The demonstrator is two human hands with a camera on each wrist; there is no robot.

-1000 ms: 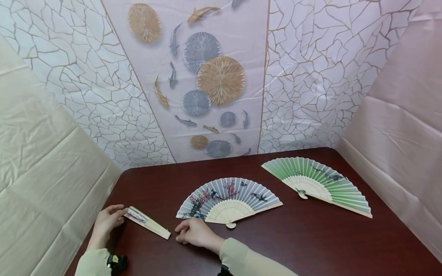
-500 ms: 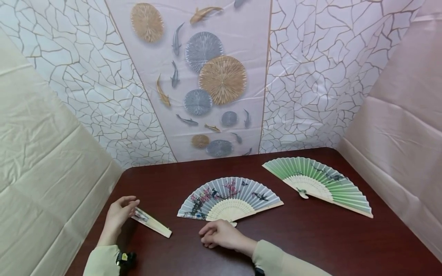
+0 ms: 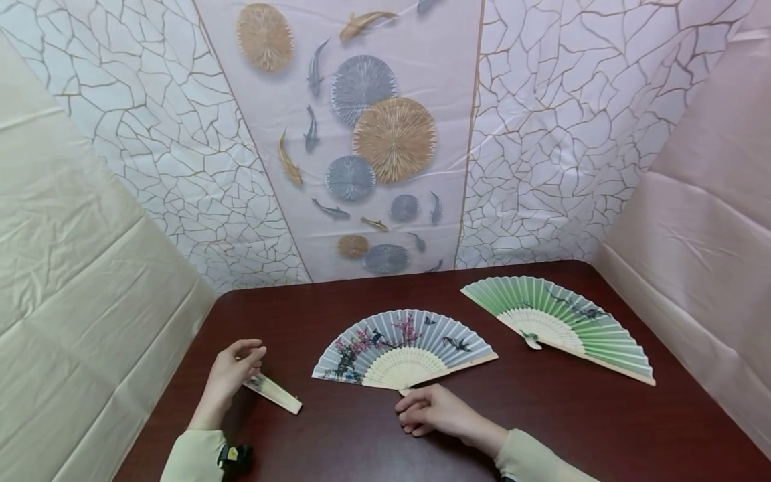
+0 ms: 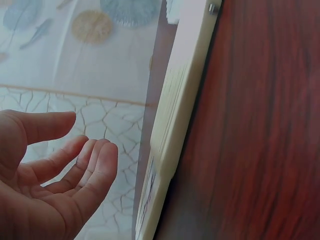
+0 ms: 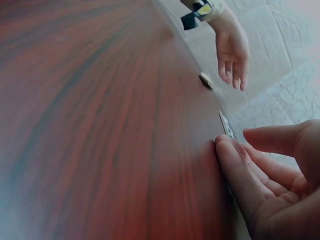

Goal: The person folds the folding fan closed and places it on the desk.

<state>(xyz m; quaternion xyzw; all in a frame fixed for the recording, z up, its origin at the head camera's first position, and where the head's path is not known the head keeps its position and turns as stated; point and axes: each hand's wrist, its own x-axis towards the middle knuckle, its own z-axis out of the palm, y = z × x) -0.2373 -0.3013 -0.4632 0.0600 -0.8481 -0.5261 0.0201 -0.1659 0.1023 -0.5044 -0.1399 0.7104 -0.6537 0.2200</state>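
In the head view my left hand (image 3: 231, 375) hovers over a folded fan (image 3: 277, 393) and hides its upper end. The left wrist view shows that hand's fingers (image 4: 97, 172) loosely bent, apart from the folded fan (image 4: 177, 100). My right hand (image 3: 442, 415) is at the pivot end of a spread grey-white folding fan (image 3: 403, 341) with pink blossoms and dark birds, partly covering its small handle tip. Thumb and fingers of the right hand (image 5: 270, 175) are spread apart in the right wrist view, with nothing between them.
A spread green folding fan (image 3: 560, 321) lies at the back right of the dark red wooden table (image 3: 530, 428). Patterned cloth (image 3: 385, 134) hangs behind the table, with plain cloth sheets along both sides. A small black device (image 3: 236, 456) sits on the left wrist.
Both hands have shifted to the right. The right hand went from beside the folded fan to the grey-white fan's pivot; the left now covers more of the folded fan. The fans stay put.
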